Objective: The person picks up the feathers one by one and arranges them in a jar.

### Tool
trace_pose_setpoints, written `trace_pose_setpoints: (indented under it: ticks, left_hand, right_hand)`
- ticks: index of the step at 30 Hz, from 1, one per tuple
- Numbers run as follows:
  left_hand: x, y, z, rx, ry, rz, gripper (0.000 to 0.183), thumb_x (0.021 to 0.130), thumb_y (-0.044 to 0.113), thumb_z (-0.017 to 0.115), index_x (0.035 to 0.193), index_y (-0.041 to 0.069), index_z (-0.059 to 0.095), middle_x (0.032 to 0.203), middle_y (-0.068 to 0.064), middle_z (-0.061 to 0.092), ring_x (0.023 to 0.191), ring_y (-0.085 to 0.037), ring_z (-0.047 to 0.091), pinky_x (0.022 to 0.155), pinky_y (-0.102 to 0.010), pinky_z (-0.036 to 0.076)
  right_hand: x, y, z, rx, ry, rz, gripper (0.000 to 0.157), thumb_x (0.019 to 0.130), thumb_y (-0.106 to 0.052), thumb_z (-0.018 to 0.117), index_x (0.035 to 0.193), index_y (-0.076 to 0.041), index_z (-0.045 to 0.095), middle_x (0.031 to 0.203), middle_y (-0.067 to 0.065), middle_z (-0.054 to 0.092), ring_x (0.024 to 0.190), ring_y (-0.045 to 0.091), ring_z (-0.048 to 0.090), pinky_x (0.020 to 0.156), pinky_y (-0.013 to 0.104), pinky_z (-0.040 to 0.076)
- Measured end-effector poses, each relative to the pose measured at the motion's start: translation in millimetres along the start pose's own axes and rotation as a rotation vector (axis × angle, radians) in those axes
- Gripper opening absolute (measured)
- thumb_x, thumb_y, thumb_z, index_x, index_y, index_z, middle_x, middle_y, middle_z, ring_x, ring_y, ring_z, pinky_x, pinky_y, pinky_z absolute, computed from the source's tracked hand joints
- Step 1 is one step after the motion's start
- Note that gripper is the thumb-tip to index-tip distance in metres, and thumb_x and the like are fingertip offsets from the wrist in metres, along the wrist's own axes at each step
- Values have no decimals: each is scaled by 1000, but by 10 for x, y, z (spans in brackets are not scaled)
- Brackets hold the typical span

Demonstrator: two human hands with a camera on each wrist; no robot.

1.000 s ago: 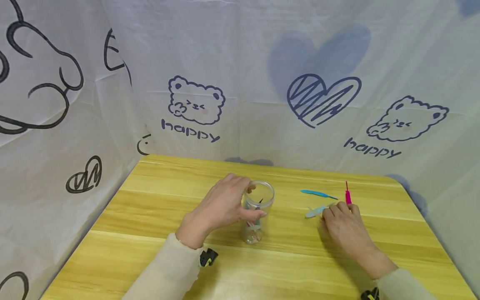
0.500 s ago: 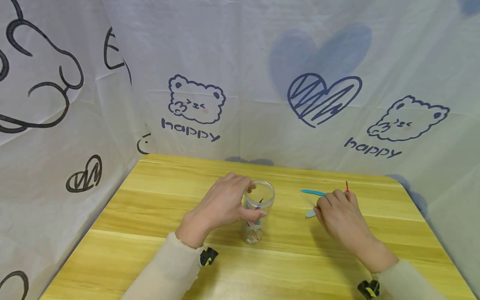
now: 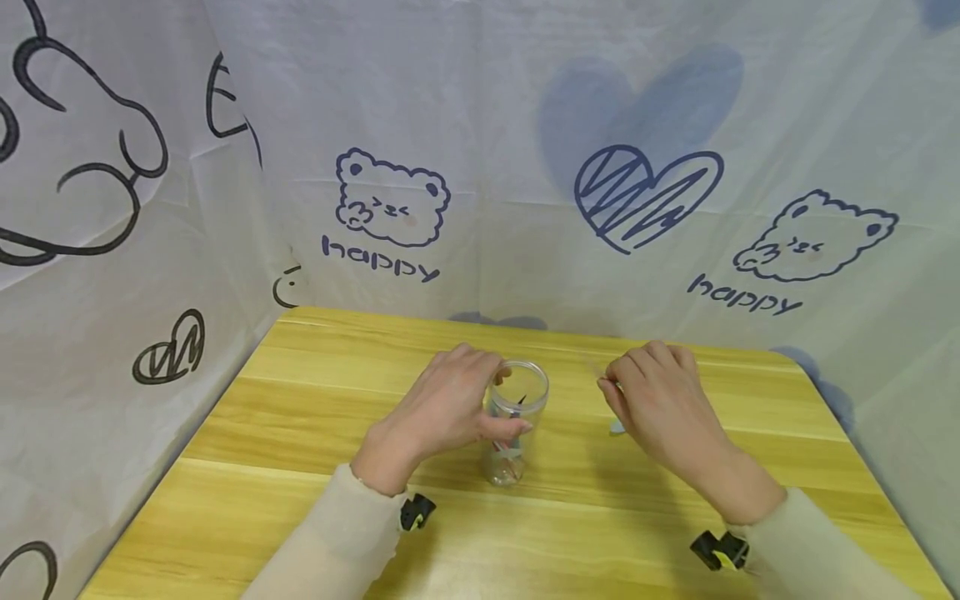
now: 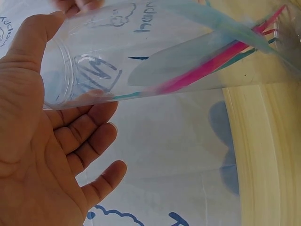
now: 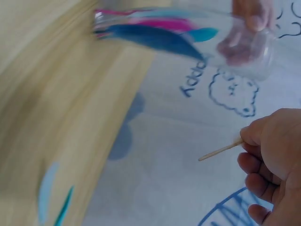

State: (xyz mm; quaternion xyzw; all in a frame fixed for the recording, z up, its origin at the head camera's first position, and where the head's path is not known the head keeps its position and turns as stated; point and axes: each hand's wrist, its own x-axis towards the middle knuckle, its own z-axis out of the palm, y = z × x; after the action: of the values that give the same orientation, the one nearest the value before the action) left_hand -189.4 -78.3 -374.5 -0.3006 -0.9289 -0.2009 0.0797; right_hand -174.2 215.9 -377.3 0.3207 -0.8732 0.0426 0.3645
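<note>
A tall clear jar [image 3: 506, 471] stands upright on the table, gripped near its rim by my left hand [image 3: 442, 408], thumb on the near side. Inside it lean several long, slim, feather-like pieces; the left wrist view shows a pink one [image 4: 202, 70] and a pale blue one [image 4: 160, 66], and the right wrist view a dark blue one [image 5: 155, 41]. To the right of the jar my right hand [image 3: 663, 408] pinches a thin pale stick [image 5: 220, 151] between thumb and forefinger, raised off the table. Its other fingers are bent.
A light blue leaf-shaped piece [image 3: 617, 427] lies on the wooden table [image 3: 337, 533], partly covered by my right hand. Near it, a teal one [image 5: 65, 206] shows in the right wrist view. White printed cloth [image 3: 510, 267] hangs behind and to the left.
My right hand has lifted and moved left toward the jar, carrying the thin stick. It now hides the blue and pink pieces that lay in sight. My left hand stays on the jar.
</note>
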Motion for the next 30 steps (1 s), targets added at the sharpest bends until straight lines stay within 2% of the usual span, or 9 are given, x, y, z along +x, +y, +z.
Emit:
trace_pose_setpoints:
  ticks: [5,8,21,30]
  left_hand:
    - [-1,-1,-2,0,1,2,65,82,66,82,118,14,69,115,2,74,105,-18,59,97,-41,48]
    - [0,1,-3,2,5,5,64,82,66,82,118,14,69,114,3,73,103,-17,59,96,-40,48]
    - [-6,2,-5,-8,9,18,63,83,65,81,117,15,68,114,3,73,103,-18,59,94,-40,49]
    - [3,1,13,0,25,34,62,82,65,82,116,14,68,112,4,73,102,-17,59,93,-39,49]
  right_hand:
    - [201,-108,-70,66,15,-9,16,102,-20,64,94,-6,63,88,7,66,88,31,55,84,50,39]
    - [297,-160,-96,100,23,-5,14,98,-17,71,95,-6,63,88,7,66,89,31,56,83,49,39]
    - [555,-301,-190,188,50,-13,14,97,-17,73,98,-8,62,91,7,65,93,32,56,84,48,38]
    - [694,-396,-232,215,82,-30,16,97,-16,74,95,-5,63,87,8,64,90,32,56,82,47,39]
